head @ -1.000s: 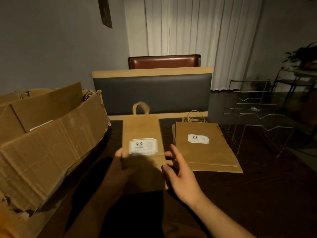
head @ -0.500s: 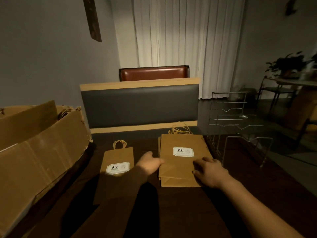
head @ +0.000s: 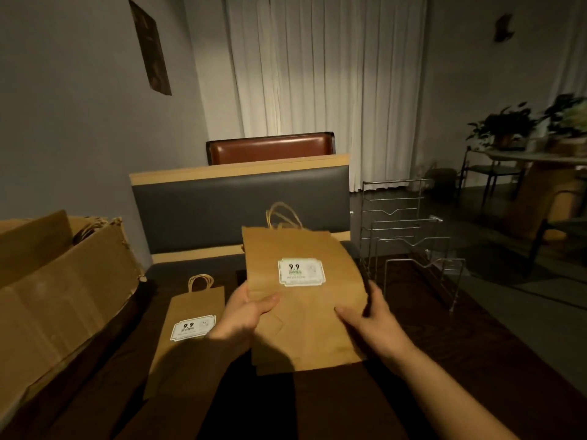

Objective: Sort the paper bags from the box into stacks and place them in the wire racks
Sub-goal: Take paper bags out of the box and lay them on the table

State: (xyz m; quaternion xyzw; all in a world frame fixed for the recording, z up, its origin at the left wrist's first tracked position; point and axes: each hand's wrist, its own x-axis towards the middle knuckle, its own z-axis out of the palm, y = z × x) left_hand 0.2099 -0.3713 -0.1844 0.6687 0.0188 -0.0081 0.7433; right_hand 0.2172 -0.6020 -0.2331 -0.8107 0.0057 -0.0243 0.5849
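Note:
A stack of large brown paper bags (head: pixel 305 309) with a white 9.9 label is lifted off the dark table and tilted up. My left hand (head: pixel 244 315) grips its left edge, thumb on top. My right hand (head: pixel 371 322) grips its right edge. A smaller brown paper bag (head: pixel 187 325) with the same label lies flat on the table to the left. The open cardboard box (head: pixel 63 300) stands at the far left, with bag handles showing inside. The wire racks (head: pixel 413 246) stand on the table at the right, just beyond the lifted stack.
A dark padded bench back (head: pixel 241 204) with a wooden rim runs behind the table, a brown chair back (head: pixel 270 150) beyond it. At the far right stand a round table with plants (head: pixel 540 128) and dark chairs.
The small bag was laid flat on the table at the left. Both hands moved to the large stack, took its two sides and raised it off the table.

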